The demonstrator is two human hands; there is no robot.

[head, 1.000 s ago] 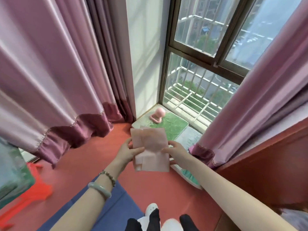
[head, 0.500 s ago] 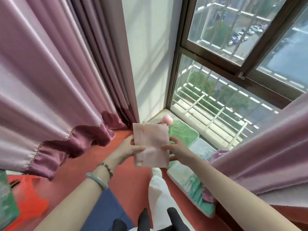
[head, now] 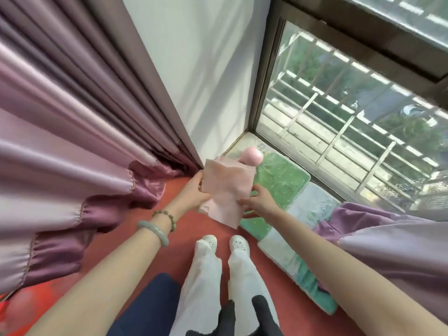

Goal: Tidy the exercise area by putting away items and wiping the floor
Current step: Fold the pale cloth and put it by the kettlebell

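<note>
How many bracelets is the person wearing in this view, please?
2, both on the left arm: a pale green bangle farther up, and a beaded bracelet nearer the left hand. None appears hidden.

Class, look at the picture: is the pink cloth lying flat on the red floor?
No: the left hand and right hand each grip a side of the pink cloth, holding it above the floor.
</note>
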